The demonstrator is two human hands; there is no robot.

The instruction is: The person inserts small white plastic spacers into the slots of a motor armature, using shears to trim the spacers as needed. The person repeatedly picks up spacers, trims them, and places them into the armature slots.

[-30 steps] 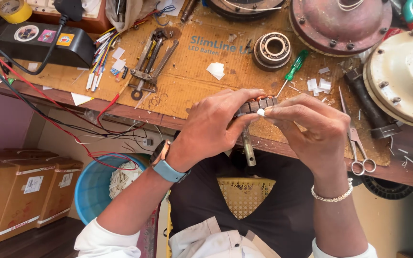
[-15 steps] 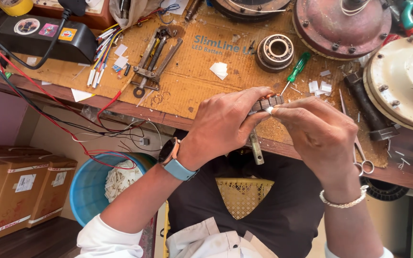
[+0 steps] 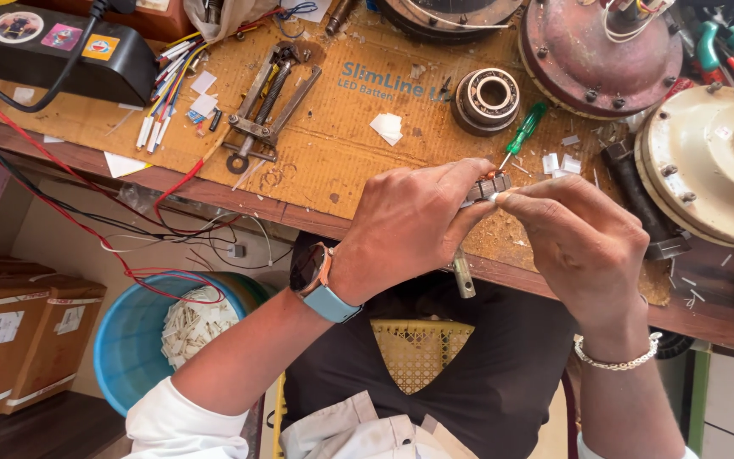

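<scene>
Hands hid most of the small ribbed metal part [image 3: 488, 187] at the near bench [image 3: 214, 183] edge; left hand [image 3: 409, 223] wrapped closed around it; right hand [image 3: 584, 242] pinched its right end with fingertips; a metal shaft [image 3: 463, 276] poked out below; the part's shape stayed unclear.

Green screwdriver [image 3: 522, 136], blue bucket [image 3: 121, 340], yellow mesh stool [image 3: 418, 344].

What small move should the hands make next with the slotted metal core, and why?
Probably press the white slip down into the slot: the left hand grips the metal core by the bench edge, and the right hand pinches the slip at its top.
</scene>
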